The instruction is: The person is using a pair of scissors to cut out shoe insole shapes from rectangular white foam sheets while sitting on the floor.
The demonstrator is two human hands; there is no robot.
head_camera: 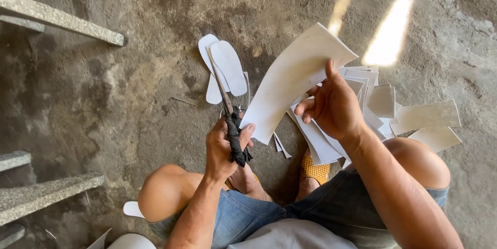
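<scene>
My left hand (223, 148) is closed around the black-wrapped handle of long scissors (222, 91), whose blades point away from me. My right hand (334, 106) grips a curved white sheet (290, 81) by its right edge and holds it up above the floor. The sheet's lower end is beside my left thumb and the scissor handle. Two white sole-shaped cutouts (232, 68) lie on the concrete floor under the scissor blades.
A loose pile of white rectangular sheets (398, 112) lies on the floor to the right, partly under my right hand. Grey stone bars (62, 21) (46, 194) lie at the left. My knees and a yellow sandal (315, 170) are below. More white pieces (132, 209) lie bottom left.
</scene>
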